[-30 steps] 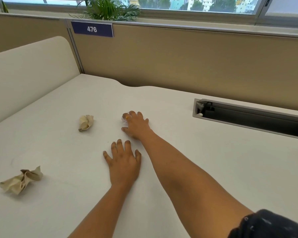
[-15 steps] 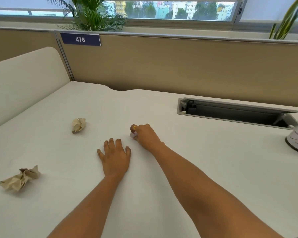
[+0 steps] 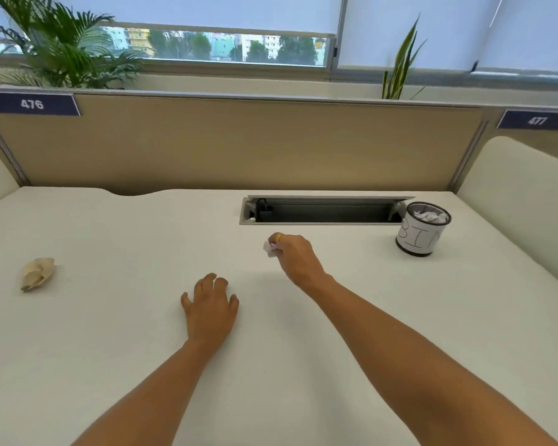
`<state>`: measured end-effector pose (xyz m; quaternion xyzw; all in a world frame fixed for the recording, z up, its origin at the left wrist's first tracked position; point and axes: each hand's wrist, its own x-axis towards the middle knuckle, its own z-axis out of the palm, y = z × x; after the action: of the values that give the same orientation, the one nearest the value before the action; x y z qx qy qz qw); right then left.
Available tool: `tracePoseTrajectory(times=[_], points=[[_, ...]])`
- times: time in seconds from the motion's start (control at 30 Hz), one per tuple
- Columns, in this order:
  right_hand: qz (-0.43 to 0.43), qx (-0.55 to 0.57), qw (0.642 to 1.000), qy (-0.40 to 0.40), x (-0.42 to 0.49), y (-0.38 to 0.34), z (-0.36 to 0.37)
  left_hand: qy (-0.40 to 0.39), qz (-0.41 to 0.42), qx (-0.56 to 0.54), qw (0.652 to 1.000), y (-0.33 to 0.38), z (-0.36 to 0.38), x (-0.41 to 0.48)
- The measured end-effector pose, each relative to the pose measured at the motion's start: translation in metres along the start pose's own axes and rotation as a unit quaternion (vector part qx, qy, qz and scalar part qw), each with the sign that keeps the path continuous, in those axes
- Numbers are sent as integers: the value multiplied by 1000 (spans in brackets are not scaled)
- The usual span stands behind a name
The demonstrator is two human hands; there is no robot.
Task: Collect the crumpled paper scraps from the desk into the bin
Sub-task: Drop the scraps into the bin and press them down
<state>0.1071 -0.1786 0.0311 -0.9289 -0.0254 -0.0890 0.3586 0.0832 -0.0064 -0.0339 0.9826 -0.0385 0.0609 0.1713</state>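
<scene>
My right hand (image 3: 293, 257) is closed around a small white crumpled paper scrap (image 3: 269, 248), held just above the white desk (image 3: 303, 365) near its middle. My left hand (image 3: 210, 309) rests flat on the desk with fingers spread, holding nothing. A tan crumpled scrap (image 3: 36, 273) lies on the desk far to the left. The bin (image 3: 422, 228), a small mesh cup wrapped in white paper lettered "BIN", stands at the back right with white crumpled paper inside it.
An open cable tray slot (image 3: 322, 210) is cut into the desk behind my right hand, next to the bin. Beige partition panels (image 3: 239, 143) wall the back, cream dividers stand at both sides. Plants line the window sill.
My view swung right, bringing the bin into sight and losing the nearer tan scrap. My right hand closed on the white scrap and lifted it toward the right.
</scene>
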Motion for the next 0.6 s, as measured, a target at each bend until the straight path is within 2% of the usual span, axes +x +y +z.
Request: tracePoseTrajectory(times=[0.1,0.17,0.33,0.43,0.6], points=[[78,-16,992,94,-6,37,-49,-23,37,-17,999,39,14,-4],[114,-40,984,129,-9,61,-80,-23,48,-26,998,60,24,-6],[99,-37,966,236,-13,102,-152,-22,30,-51,998,101,39,-2],[115,-109,949,274,-11,128,-181,-36,20,-18,999,107,49,-6],[159,-145,929,300,0,158,-210,-23,14,-17,999,109,53,-10]])
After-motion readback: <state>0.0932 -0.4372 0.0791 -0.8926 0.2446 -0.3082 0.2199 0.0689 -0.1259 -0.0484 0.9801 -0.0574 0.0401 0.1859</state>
